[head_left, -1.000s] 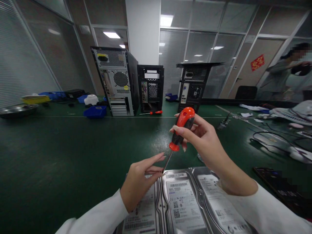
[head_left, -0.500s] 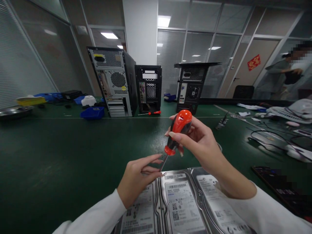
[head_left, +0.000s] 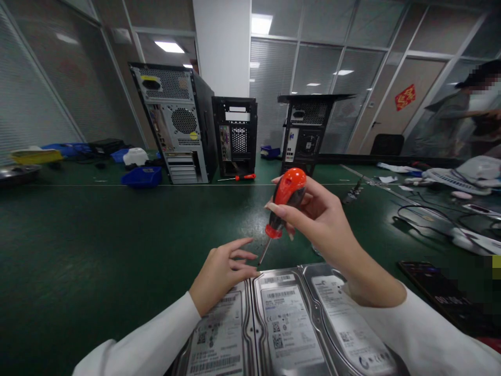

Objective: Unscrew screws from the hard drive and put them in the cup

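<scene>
My right hand (head_left: 321,209) grips the red and black handle of a screwdriver (head_left: 288,196). Its thin shaft slants down to the left, with the tip near the far edge of the hard drives. My left hand (head_left: 223,266) is open beside that tip, fingers spread and thumb over the drive edge; I see nothing held in it. Three hard drives lie side by side, labels up: a left drive (head_left: 221,334) partly under my left arm, a middle drive (head_left: 289,318), and a right drive (head_left: 348,324) partly covered by my right forearm.
Behind stand a large computer tower (head_left: 172,125), a smaller case (head_left: 235,138) and another case (head_left: 307,136). A second screwdriver (head_left: 242,177) and a blue bin (head_left: 141,176) lie before them. At right are a phone (head_left: 434,292), cables (head_left: 415,219) and a person (head_left: 446,122).
My left fingers have spread and moved off the screwdriver shaft, which they were close around. The screwdriver tip now shows bare between hand and drives. The view has shifted slightly.
</scene>
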Tool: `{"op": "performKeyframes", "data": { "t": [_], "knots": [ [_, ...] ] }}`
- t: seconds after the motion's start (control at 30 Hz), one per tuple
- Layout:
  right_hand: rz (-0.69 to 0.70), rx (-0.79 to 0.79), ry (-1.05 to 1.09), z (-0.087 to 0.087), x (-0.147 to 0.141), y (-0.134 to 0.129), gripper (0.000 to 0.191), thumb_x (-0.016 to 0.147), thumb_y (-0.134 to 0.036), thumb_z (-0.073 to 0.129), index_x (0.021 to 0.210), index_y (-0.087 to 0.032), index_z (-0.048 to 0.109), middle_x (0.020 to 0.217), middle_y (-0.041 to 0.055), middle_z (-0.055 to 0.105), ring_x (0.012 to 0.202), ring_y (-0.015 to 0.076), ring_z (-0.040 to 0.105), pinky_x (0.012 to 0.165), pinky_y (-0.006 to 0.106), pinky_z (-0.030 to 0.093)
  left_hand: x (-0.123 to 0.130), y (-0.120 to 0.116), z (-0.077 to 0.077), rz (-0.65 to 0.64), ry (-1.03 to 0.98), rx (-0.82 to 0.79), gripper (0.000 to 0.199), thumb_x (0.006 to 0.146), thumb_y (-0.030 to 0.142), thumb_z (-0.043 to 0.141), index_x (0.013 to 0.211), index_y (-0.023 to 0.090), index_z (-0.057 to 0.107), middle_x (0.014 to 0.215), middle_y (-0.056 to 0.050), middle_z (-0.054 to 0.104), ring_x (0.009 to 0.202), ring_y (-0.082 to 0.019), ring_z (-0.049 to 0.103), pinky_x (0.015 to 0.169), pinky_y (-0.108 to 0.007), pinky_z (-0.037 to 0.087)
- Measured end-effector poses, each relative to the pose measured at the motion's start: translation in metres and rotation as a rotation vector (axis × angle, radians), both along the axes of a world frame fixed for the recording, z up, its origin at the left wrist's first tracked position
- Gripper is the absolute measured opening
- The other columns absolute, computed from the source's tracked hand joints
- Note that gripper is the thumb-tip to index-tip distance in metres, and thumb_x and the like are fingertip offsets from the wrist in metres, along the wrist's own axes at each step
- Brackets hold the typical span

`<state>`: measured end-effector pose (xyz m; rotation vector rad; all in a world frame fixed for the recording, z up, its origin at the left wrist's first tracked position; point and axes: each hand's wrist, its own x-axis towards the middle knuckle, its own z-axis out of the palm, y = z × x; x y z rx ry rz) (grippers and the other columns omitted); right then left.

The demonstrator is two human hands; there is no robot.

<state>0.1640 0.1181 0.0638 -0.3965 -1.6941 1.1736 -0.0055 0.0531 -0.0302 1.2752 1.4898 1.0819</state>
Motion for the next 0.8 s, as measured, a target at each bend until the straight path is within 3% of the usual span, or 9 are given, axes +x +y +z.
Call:
{"op": "performKeyframes", "data": {
  "t": [0.2, 0.37, 0.6, 0.8],
  "knots": [
    [-0.03, 0.009, -0.008, -0.001, -0.001, -0.001, 0.029, 0.071, -0.024, 0.077, 0.097, -0.022, 0.064, 0.084, -0.0003, 0.064, 0.062, 0.0098, 0.06, 0.044, 0.017, 0.049, 0.002, -0.001, 0.003, -0.024, 0.013, -0.016, 0.064, 0.07, 0.019, 0.075, 0.13, 0.011, 0.054, 0.104, -0.014, 0.075, 0.083, -0.024, 0.076, 0.081, -0.038, 0.059],
    [-0.047, 0.007, -0.051, -0.003, 0.0, -0.001, 0.032, 0.072, -0.03, 0.078, 0.1, -0.023, 0.063, 0.083, -0.0007, 0.065, 0.051, 0.0074, 0.053, 0.041, 0.019, 0.046, -0.007, 0.004, 0.0, -0.064, -0.067, -0.073, 0.068, 0.063, 0.022, 0.082, 0.125, 0.013, 0.057, 0.103, -0.014, 0.076, 0.084, -0.028, 0.076, 0.081, -0.041, 0.059],
    [-0.013, 0.015, -0.021, -0.008, -0.004, -0.004, 0.032, 0.074, -0.03, 0.075, 0.103, -0.024, 0.062, 0.092, 0.0007, 0.066, 0.072, 0.0136, 0.063, 0.047, 0.02, 0.051, -0.016, 0.013, -0.005, -0.137, -0.132, -0.114, 0.084, 0.057, 0.021, 0.087, 0.131, 0.012, 0.051, 0.096, -0.016, 0.078, 0.089, -0.032, 0.075, 0.081, -0.045, 0.058],
    [0.021, -0.031, 0.003, -0.01, -0.009, -0.002, 0.031, 0.073, -0.029, 0.076, 0.1, -0.023, 0.061, 0.083, -0.0011, 0.063, 0.06, 0.0094, 0.057, 0.045, 0.018, 0.05, -0.011, 0.008, 0.0, -0.108, -0.056, -0.079, 0.084, 0.061, 0.026, 0.084, 0.136, 0.013, 0.047, 0.105, -0.017, 0.076, 0.084, -0.032, 0.076, 0.077, -0.043, 0.06]
  ]
}}
